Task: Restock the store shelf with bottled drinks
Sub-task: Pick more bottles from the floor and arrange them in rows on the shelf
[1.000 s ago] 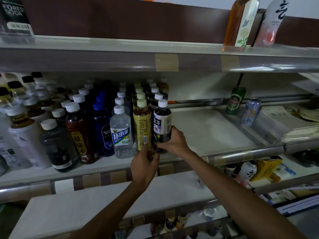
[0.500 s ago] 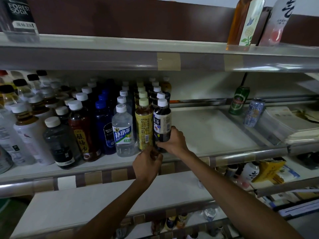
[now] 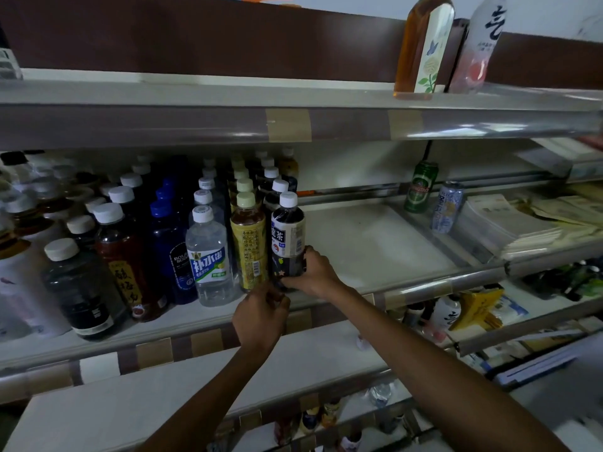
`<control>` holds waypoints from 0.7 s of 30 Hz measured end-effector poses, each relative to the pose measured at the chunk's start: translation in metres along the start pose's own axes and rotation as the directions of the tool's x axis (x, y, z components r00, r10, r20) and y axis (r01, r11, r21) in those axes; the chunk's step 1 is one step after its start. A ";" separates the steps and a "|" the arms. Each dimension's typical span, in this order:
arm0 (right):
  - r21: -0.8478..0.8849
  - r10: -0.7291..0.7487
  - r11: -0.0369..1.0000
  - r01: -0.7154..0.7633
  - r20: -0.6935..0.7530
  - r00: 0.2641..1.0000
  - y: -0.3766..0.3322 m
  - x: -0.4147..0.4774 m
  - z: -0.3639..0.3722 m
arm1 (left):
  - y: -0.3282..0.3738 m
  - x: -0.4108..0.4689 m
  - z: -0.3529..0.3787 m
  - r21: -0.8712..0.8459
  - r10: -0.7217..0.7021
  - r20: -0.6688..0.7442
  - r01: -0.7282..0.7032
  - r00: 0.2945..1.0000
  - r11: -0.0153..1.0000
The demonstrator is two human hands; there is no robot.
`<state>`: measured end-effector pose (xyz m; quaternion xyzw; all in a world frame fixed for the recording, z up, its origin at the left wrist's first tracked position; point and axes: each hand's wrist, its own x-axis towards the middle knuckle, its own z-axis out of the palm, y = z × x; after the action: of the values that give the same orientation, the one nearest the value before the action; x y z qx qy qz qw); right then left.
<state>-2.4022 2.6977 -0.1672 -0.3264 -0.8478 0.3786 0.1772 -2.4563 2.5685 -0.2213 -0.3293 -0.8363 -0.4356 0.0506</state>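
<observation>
At the centre of the frame, the dark tea bottle (image 3: 287,236) stands upright at the front of the middle shelf (image 3: 375,252), just beside a yellow bottle (image 3: 249,246), barely moved in the last second. The right hand (image 3: 313,275) still wraps its lower half. The left hand (image 3: 261,316) curls by its base, grip unclear, so this bottle seems nearly placed.

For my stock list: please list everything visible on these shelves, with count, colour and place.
White-capped dark plastic tea bottle: one, front of its row, middle shelf.
Yellow-label tea bottles: one row, left beside it.
Clear water bottles: one row, blue-white labels, further left.
Green metal can: one, back right.
Blue-white can: one, right of green can.
Amber tall bottle: one, top shelf.
White paper stack: one, far right.
Right hand: one, grips the dark bottle.
Left hand: one, at its base; grip unclear.
</observation>
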 end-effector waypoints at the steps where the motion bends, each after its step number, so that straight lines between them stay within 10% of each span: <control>1: -0.007 0.020 1.000 -0.019 0.015 1.000 0.001 -0.001 0.001 | -0.001 0.000 0.000 -0.002 0.006 0.007 -0.006 1.000 1.000; 21: -0.117 0.186 0.974 -0.194 -0.079 0.979 0.001 -0.020 0.011 | -0.009 0.011 -0.014 -0.046 0.086 0.247 -0.077 0.965 0.996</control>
<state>-2.3930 2.6789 -0.1760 -0.4288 -0.8281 0.3293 0.1481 -2.4731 2.5598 -0.2152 -0.4161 -0.8138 -0.4035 -0.0429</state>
